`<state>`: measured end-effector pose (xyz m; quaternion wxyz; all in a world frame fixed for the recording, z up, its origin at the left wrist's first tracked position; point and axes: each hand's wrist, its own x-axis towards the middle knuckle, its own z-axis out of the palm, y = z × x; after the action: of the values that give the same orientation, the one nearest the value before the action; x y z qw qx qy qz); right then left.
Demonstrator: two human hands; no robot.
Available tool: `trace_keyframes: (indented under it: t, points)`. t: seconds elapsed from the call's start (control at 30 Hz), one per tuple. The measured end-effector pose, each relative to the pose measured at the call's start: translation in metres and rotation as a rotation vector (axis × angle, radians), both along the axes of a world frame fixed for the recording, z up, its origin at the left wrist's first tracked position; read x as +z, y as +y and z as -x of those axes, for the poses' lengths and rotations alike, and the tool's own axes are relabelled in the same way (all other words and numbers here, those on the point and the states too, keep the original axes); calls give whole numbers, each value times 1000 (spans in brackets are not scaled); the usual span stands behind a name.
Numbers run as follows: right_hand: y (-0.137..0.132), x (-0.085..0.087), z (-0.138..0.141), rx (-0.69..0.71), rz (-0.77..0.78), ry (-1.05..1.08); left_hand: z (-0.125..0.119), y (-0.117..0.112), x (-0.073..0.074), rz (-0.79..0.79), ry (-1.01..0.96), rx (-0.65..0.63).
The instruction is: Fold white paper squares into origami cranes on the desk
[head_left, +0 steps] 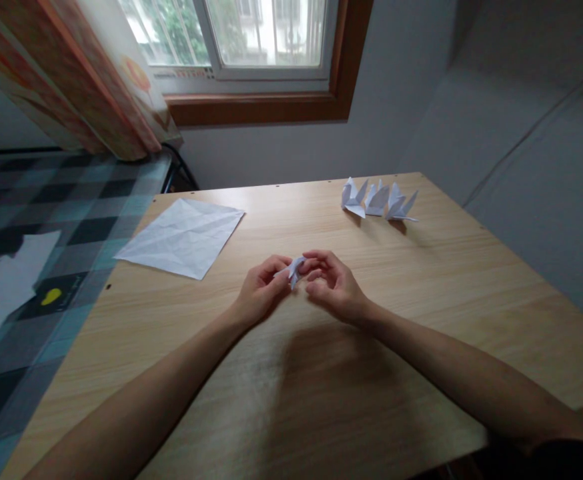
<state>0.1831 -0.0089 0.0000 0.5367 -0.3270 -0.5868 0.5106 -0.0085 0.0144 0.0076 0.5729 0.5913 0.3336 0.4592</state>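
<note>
A small piece of folded white paper (296, 269) is held over the middle of the wooden table (211, 413). My left hand (265, 283) pinches it between thumb and fingers from the left. On the other side, my right hand (334, 285) has its index fingertip at the paper's upper edge. The right fingers are curled, with the thumb apart from them and no paper visible between. Part of the folded paper is hidden by the fingers, so its full shape does not show.
Three folded paper cranes (377, 200) stand in a row near the far right edge. A creased paper sheet (184, 237) lies at the table's left. Beside the table, torn-looking white paper (11, 283) rests on a checked cloth (1, 207). A wall and window (271, 33) stand behind.
</note>
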Motion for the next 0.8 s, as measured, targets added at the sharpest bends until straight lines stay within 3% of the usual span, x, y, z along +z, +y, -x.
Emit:
trace_keyframes:
  t: [0.13, 0.23, 0.4, 0.6, 0.73, 0.8]
  points:
    - [-2, -3, -1, 48, -27, -45, -3, -1, 1, 5, -75, -19]
    - [0, -6, -2, 51, -6, -16, -7, 0, 1, 5, -69, 85]
    - [4, -6, -1, -266, -4, -57, -8, 1, 1, 41, -42, 188]
    - [5, -6, 3, -110, 149, -99, -10, 2, -1, 50, -45, 247]
    - [5, -4, 4, -350, 106, -90, -13, -2, -1, -20, -31, 375]
    - [3, -4, 4, -440, 77, -96, -15, -8, 1, -72, 93, 338]
